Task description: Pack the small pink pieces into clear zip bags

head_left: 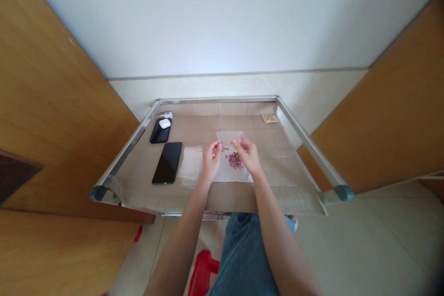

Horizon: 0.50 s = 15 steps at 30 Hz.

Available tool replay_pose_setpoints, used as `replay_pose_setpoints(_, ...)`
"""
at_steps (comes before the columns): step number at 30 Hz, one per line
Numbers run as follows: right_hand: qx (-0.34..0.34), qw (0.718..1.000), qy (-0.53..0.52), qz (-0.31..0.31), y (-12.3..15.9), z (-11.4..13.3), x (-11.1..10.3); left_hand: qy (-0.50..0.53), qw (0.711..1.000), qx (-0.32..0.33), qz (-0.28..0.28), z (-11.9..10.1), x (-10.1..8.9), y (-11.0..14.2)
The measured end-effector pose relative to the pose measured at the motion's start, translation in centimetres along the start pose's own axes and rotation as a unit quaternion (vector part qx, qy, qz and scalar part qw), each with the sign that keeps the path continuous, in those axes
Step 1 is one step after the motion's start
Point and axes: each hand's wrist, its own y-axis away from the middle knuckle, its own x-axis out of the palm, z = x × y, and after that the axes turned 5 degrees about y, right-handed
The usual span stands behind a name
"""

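A small heap of pink dried flower buds [236, 160] lies on a white sheet [225, 176] on the cardboard-covered surface. My left hand [211, 159] is closed at the left of the heap, with a pink bud showing at its fingertips. Just above the heap's right side, my right hand [249, 153] is closed in a pinch; whatever is between its fingertips is too small to make out. A translucent sheet or bag [229, 135] lies flat behind both hands. Beside my left hand is a stack of clear plastic bags [191, 163].
A large black phone [168, 163] lies at left. Behind it, a white earbud case [164, 123] rests on a smaller black phone [159, 135] near a white plug [168, 114]. A brown packet [269, 119] lies far right. Metal rails [308, 141] border the surface; a red stool [201, 270] stands below.
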Motion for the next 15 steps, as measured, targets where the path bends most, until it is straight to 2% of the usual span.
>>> replay_pose_setpoints(4,0.023,0.999,-0.023,0.006,-0.1,-0.41,0.47,0.004,1.0,-0.002,-0.005,-0.16,0.04,0.03)
replay_pose_setpoints(8,0.075,0.994,-0.079,-0.02,-0.37,-0.45,0.81,0.037,0.999,-0.011,-0.018,-0.64,0.14,0.0)
replay_pose_setpoints(12,0.143,0.976,-0.158,-0.047,-0.51,-0.09,0.99,0.07,0.997,-0.013,-0.012,-0.94,0.15,-0.03)
replay_pose_setpoints(15,0.166,0.959,-0.218,-0.068,-0.62,0.05,1.03,0.069,0.998,-0.011,-0.009,-0.92,0.1,0.02)
